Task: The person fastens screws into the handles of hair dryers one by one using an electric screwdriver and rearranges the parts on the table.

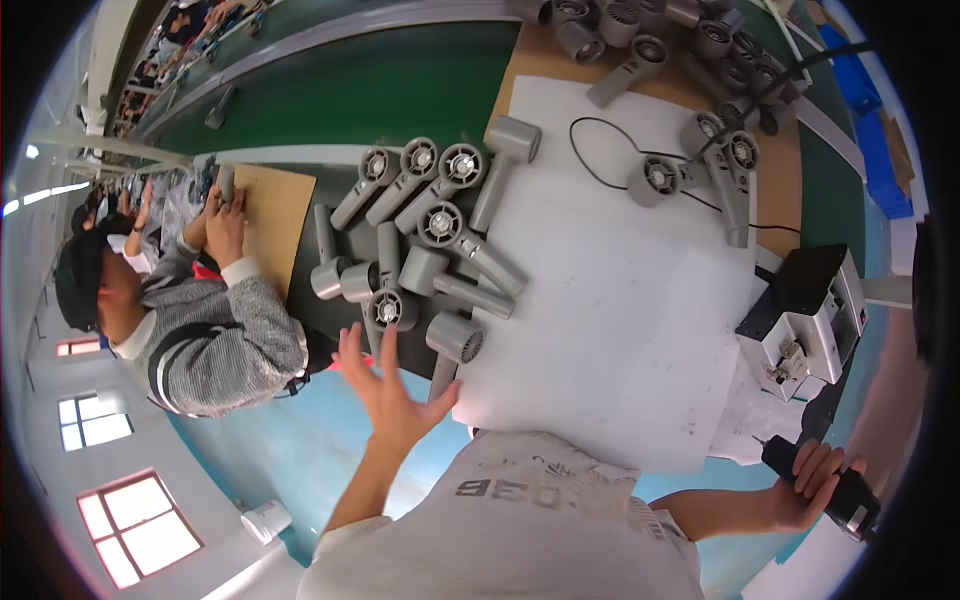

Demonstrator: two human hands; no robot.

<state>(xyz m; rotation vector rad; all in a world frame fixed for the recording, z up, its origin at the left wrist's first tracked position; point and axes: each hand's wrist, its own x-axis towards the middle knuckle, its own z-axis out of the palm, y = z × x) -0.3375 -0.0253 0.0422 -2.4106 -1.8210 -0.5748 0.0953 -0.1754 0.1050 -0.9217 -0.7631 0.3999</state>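
My left hand (390, 395) is open with its fingers spread and nothing in it. It hovers beside the near end of a group of grey hair-dryer-shaped bodies. Closest to it are a body with its round head turned to its side (455, 338) and one with a ring-shaped opening facing up (388, 310). My right hand (818, 485) is closed around a black electric screwdriver (845, 500), held low at the right, its thin bit pointing left. A white sheet (610, 330) covers the table in front of me.
On the sheet's far right lie several grey bodies (658, 178) and a black cable (600, 122). More are heaped on brown cardboard (535, 50) behind. A white-and-black screw-feeder-like box (805, 320) stands at the right, blue bins (885, 165) beyond. A person (215, 330) works at the left.
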